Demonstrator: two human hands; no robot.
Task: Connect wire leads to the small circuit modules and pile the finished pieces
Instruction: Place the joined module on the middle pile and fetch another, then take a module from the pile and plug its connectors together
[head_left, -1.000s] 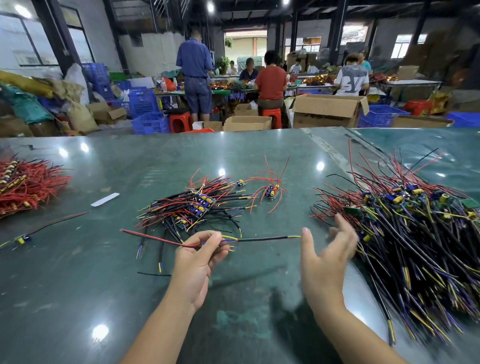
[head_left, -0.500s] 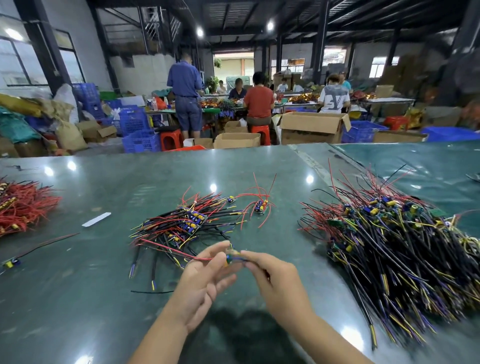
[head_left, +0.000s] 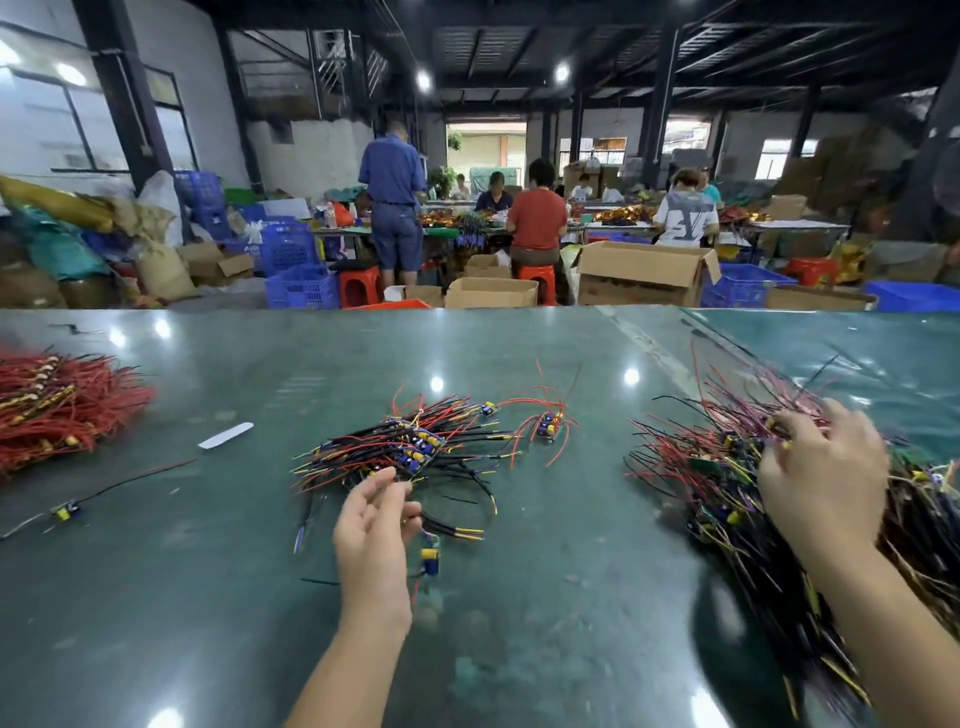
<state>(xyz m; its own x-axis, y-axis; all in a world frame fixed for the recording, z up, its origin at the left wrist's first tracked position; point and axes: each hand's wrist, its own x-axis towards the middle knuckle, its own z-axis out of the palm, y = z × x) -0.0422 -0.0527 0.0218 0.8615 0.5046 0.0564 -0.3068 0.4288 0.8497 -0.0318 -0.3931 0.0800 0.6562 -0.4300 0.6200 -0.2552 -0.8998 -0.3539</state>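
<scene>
My left hand (head_left: 371, 525) hovers at the near edge of the middle pile of wired modules (head_left: 410, 452). Its fingertips pinch the leads of a small wired module (head_left: 430, 560) with a blue capacitor, which hangs just above the green table (head_left: 545, 649). My right hand (head_left: 823, 467) lies palm down on the big pile of black, red and yellow leads and modules (head_left: 722, 499) at the right. Its fingertips are buried among the wires, so its grip is hidden. One module with red leads (head_left: 546, 426) lies alone behind the middle pile.
A heap of red wires (head_left: 52, 410) sits at the table's left edge. Near it lie a single wired module (head_left: 65, 512) and a white strip (head_left: 226, 435). Beyond the far edge are cardboard boxes (head_left: 644, 273), blue crates (head_left: 301, 286) and seated and standing people.
Both hands held the module together half a second ago. My right hand has let go and swung right onto the big pile. My left hand keeps the piece by the middle pile.
</scene>
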